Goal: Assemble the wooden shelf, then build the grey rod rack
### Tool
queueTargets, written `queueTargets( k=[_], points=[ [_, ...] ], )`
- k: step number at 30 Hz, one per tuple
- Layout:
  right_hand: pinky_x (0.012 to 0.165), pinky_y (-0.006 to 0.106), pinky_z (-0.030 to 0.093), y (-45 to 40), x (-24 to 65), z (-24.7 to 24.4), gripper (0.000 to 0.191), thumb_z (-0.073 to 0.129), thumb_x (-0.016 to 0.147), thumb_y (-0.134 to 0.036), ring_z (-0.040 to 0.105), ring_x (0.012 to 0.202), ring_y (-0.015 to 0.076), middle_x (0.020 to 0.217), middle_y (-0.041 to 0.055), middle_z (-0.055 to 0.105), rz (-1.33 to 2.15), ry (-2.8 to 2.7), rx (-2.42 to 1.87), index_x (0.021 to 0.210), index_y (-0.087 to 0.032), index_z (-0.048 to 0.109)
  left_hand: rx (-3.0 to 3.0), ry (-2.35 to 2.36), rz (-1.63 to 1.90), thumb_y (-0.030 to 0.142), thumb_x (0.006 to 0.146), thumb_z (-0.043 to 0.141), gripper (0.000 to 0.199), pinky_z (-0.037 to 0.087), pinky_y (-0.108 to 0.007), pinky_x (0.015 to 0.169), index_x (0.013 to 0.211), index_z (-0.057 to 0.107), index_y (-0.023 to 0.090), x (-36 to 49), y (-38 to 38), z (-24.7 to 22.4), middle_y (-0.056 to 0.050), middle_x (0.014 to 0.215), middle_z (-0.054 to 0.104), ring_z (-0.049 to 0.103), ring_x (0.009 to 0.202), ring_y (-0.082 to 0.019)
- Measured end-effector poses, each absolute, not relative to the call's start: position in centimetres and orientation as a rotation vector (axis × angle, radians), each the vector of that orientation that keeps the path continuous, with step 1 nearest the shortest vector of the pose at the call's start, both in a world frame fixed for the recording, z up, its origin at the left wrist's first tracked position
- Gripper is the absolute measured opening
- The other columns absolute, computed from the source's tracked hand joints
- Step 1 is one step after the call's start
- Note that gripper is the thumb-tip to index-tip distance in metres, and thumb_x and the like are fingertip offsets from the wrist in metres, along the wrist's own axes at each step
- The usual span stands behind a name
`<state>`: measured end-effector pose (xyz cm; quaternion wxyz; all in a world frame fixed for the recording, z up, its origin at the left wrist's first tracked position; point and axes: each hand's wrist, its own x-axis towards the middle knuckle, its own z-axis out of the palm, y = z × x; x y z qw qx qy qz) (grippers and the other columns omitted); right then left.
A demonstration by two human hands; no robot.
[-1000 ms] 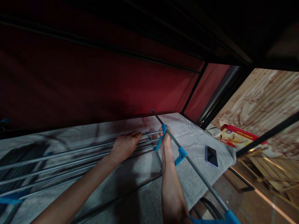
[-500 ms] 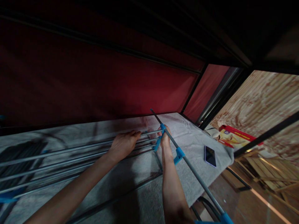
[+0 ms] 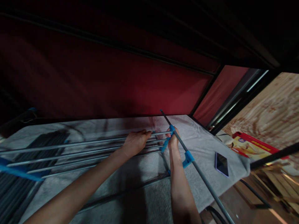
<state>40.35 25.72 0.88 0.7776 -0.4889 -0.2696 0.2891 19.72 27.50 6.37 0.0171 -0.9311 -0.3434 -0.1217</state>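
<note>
A rack of grey metal tubes (image 3: pixel 93 142) with blue plastic joints lies over a bed or table. My left hand (image 3: pixel 136 142) is closed round the topmost tube near its right end. My right hand (image 3: pixel 173 140) is wrapped around the blue joint (image 3: pixel 172 128), where that tube meets a long slanting metal pole (image 3: pixel 203 176). Its fingers are partly hidden behind the joint. Lower on the pole sits another blue bracket (image 3: pixel 188 158). At the left, a long blue end piece (image 3: pixel 20 170) joins the tubes.
Grey fleecy cloth (image 3: pixel 198 133) covers the surface. A phone (image 3: pixel 221 164) lies on it at the right, and a stack of dark tubes (image 3: pixel 14 199) at the left. A dark red panel (image 3: pixel 140 90) stands behind. Past the right edge are a red and yellow box (image 3: pixel 254 146) and wooden slats (image 3: pixel 277 183).
My view has turned left, so the scene sits further right and more of the blue end piece shows. Both hands keep their holds on the rack.
</note>
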Motion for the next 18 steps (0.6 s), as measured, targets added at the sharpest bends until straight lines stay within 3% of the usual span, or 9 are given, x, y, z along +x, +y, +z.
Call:
queueTargets(
  k=[7,10,15,18],
  points=[
    [0.04,0.023,0.028,26.4,40.9,0.3,0.037,0.045,0.084,-0.054,0.029,0.04,0.0092,0.045,-0.0086,0.031,0.655,-0.605,-0.974,0.064,-0.023,0.045,-2.91,-1.088,-0.353,0.017,0.093,0.041,0.028,0.05,-0.029,0.069,0.111,0.061,0.022,19.7,26.8,6.9,-0.006,0.104,0.069,0.068,0.087,-0.019],
    [0.041,0.022,0.029,26.4,41.0,0.0,0.035,0.047,0.083,-0.05,0.03,0.04,0.0082,0.044,-0.0084,0.033,0.624,-0.653,-0.972,0.062,-0.022,0.045,-2.895,-1.075,-0.459,0.025,0.096,0.04,0.027,0.051,-0.033,0.077,0.111,0.062,0.02,19.8,26.6,6.8,-0.009,0.106,0.068,0.066,0.092,-0.021],
    [0.042,0.022,0.033,26.4,41.5,-0.5,0.026,0.05,0.08,-0.04,0.031,0.039,0.0083,0.042,-0.0086,0.033,0.616,-0.672,-0.975,0.061,-0.022,0.047,-2.756,-1.069,-0.942,0.036,0.097,0.043,0.036,0.043,-0.038,0.102,0.127,0.056,0.023,16.1,25.4,5.6,-0.009,0.125,0.063,0.057,0.115,-0.021],
    [0.041,0.021,0.033,26.5,41.6,-0.6,0.024,0.049,0.079,-0.038,0.031,0.037,0.0081,0.041,-0.0086,0.033,0.601,-0.688,-0.964,0.062,-0.022,0.047,-2.333,-1.509,-1.411,0.034,0.097,0.042,0.024,0.046,-0.032,0.097,0.108,0.063,0.029,9.7,24.3,3.7,-0.003,0.106,0.067,0.058,0.107,-0.017]
  ],
)
